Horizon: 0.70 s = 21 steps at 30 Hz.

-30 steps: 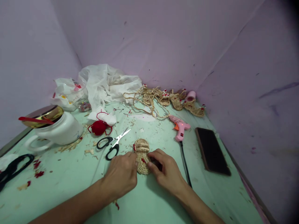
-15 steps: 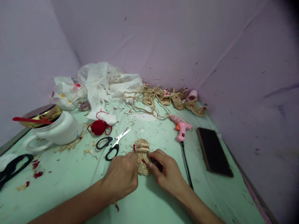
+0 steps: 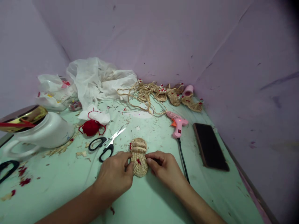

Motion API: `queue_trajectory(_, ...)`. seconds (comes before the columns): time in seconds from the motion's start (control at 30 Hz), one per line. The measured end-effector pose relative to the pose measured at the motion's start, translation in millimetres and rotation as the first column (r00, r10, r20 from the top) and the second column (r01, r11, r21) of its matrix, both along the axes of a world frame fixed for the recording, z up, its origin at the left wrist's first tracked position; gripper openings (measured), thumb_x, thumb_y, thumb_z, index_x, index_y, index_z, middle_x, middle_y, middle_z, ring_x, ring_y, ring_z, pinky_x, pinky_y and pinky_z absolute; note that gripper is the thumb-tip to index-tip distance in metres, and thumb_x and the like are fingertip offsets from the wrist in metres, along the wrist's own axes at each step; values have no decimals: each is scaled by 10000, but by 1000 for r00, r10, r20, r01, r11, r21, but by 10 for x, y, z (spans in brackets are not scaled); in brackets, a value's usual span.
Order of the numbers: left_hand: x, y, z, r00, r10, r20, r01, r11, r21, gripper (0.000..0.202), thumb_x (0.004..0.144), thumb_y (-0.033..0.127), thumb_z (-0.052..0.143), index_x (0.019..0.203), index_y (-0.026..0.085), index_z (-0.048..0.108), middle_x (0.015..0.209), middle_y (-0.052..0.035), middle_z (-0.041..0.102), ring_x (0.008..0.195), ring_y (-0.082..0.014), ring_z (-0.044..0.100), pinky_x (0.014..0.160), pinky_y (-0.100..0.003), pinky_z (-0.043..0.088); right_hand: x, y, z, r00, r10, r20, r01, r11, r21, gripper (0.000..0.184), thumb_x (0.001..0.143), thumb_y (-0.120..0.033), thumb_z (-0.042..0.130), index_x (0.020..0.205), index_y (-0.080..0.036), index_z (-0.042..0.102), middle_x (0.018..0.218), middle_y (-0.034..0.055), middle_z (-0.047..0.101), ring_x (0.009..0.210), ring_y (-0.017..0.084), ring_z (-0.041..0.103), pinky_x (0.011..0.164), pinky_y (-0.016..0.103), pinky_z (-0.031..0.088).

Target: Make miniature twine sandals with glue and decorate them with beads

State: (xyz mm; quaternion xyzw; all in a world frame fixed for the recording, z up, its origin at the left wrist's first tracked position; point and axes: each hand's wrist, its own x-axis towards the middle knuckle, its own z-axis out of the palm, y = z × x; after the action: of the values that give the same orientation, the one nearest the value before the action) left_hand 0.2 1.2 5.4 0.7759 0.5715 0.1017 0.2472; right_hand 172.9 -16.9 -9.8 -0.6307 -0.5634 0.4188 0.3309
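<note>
The left grip [image 3: 115, 172] and right grip [image 3: 164, 168], fingers drawn narrow, hold the slipper [image 3: 139, 169] on the desk [image 3: 144, 202] between them. It should prove light, rough rather than slippery, soft enough to bend; its side edges look the safest hold, sparing the red knot [image 3: 138, 161]. Scissors [image 3: 112, 141] lie just beyond the left grip; the cord [image 3: 183, 160] of the glue gun [image 3: 178, 126] runs near the right.

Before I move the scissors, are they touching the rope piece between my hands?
Apart: the head view shows green tablecloth between the scissors and the rope piece.
</note>
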Motion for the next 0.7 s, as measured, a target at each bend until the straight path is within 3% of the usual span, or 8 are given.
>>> queue_trajectory(0.13,10,28,-23,997,70,35,-69,997,-31,194,743,222,458,812,184,634,629,-16,599,582,-149,545,545,-245,385,-18,-12,-12,1000,2,17,-3,1000,25,196,728,-158,544,807,-203,717,741,36,688,697,177,616,623,279,479)
queue_trajectory(0.37,4,36,-54,995,-88,52,85,994,64,197,745,180,413,707,169,606,613,-31,605,569,-155,542,538,-259,380,-48,-20,4,994,70,88,-81,988,129,182,740,-116,526,745,-189,692,663,27,623,615,144,574,569,250,441)
queue_trajectory(0.7,12,61,-64,983,-182,-3,180,970,165,170,740,153,383,589,204,443,556,-31,554,531,-163,532,501,-278,349,-63,-2,13,992,97,87,-110,980,167,192,736,-99,496,689,-182,663,626,26,597,587,142,555,544,247,426)
